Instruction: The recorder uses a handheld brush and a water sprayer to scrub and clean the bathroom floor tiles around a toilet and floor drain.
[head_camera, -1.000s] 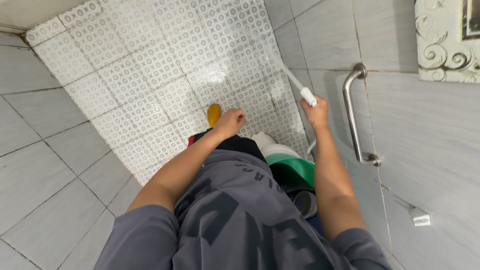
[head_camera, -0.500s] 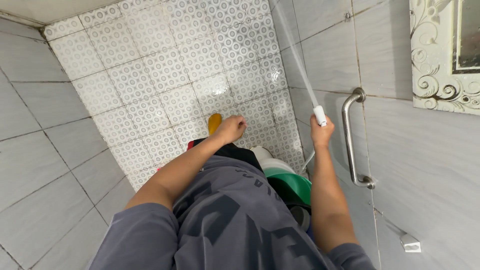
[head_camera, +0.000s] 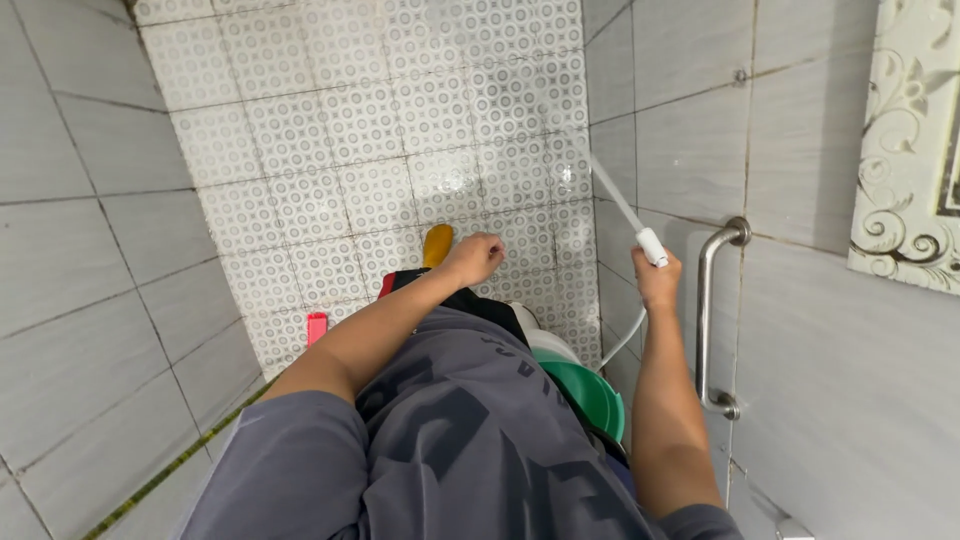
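Note:
My right hand (head_camera: 657, 279) grips a white spray nozzle (head_camera: 652, 246) on a thin white hose (head_camera: 622, 343). A jet of water (head_camera: 612, 190) shoots from it up along the grey wall tiles. My left hand (head_camera: 473, 256) is curled into a loose fist with nothing in it, hanging over the patterned floor tiles (head_camera: 350, 130) near a yellow sandal toe (head_camera: 437, 243). My grey shirt (head_camera: 450, 440) fills the lower middle of the view.
A steel grab bar (head_camera: 708, 310) is fixed upright to the right wall beside my right arm. Below my arms are a green bucket (head_camera: 585, 392) and a white container (head_camera: 545, 343). A small red object (head_camera: 316, 327) lies on the floor at left. An ornate white frame (head_camera: 915, 150) hangs at the upper right.
The view has swung left and down the wall. My right hand kept the nozzle and the jet shifted along the wall. My left fist stayed about where it was.

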